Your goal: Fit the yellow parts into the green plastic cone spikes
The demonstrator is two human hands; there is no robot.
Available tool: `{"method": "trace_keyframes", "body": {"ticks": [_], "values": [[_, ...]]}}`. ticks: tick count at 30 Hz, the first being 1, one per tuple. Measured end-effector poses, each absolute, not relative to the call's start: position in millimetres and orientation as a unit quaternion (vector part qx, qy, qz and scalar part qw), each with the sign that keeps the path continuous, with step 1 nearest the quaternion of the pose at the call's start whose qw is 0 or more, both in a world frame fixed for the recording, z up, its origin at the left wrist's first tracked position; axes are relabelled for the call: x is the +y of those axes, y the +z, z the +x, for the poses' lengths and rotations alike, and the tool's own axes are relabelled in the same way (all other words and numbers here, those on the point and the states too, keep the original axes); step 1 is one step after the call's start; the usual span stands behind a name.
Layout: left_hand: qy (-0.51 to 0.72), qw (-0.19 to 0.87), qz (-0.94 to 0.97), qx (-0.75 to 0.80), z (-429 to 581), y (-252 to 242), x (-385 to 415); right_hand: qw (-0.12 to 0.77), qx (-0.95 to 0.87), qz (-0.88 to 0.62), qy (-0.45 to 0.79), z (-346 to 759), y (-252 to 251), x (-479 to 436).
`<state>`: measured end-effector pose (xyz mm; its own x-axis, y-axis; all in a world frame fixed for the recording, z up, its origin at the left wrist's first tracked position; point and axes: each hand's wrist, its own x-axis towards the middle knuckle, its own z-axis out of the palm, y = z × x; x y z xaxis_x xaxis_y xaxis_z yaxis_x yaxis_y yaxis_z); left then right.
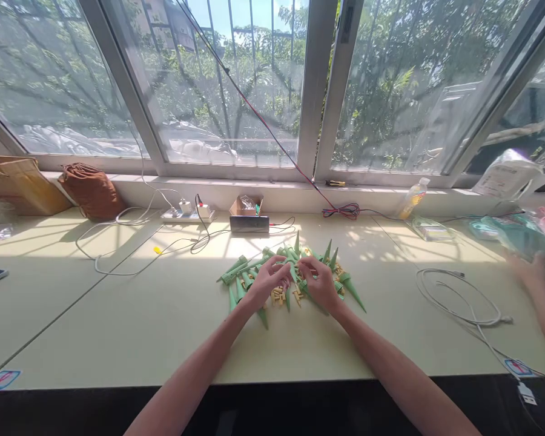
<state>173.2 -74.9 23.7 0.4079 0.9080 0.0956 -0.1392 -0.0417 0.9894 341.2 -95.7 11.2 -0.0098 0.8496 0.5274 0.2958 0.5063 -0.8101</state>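
A pile of pointed green cone-shaped pieces [355, 293] and small beige peg-like pieces [279, 295] lies on the pale table. Over its middle, my left hand [272, 280] is closed with fingers curled around a green cone [293, 271] that points down. Close beside it, my right hand [318, 283] pinches at the upper end of that cone. Whatever sits between the right fingertips is too small to make out. Both hands partly cover the pieces beneath them.
Behind the pile stand a black phone-like device [249, 224] and a small cardboard box [237, 204]. A power strip [188, 215] and cables lie back left; a coiled white cable [458, 303] lies right. Another person's hand [533, 275] is at the far right, near plastic bags [504, 233].
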Motion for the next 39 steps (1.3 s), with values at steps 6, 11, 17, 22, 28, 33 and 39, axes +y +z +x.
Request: {"method": "trace_keyframes", "body": {"ticks": [6, 11, 17, 22, 28, 33, 39], "values": [[0.445, 0.485, 0.664, 0.355, 174.0, 22.7, -78.3, 0.564, -0.652, -0.432, 0.265, 342.1, 9.7, -93.4], [0.442, 0.326, 0.751, 0.367, 173.1, 18.4, -78.2, 0.562, -0.650, -0.431, 0.276, 342.3, 8.9, -92.9], [0.464, 0.331, 0.735, 0.367, 175.4, 20.7, -80.7, 0.575, -0.633, -0.434, 0.282, 341.6, 8.2, -92.4], [0.489, 0.479, 0.641, 0.348, 176.2, 23.5, -77.7, 0.598, -0.614, -0.437, 0.274, 341.7, 7.1, -91.2], [0.402, 0.631, 0.564, 0.350, 174.3, 24.8, -73.9, 0.576, -0.647, -0.425, 0.261, 340.7, 9.4, -94.3], [0.385, 0.683, 0.515, 0.346, 175.3, 24.9, -74.7, 0.567, -0.667, -0.415, 0.248, 339.9, 12.0, -97.3], [0.385, 0.709, 0.478, 0.348, 176.8, 25.6, -74.2, 0.565, -0.669, -0.412, 0.250, 339.2, 11.8, -97.8]]}}
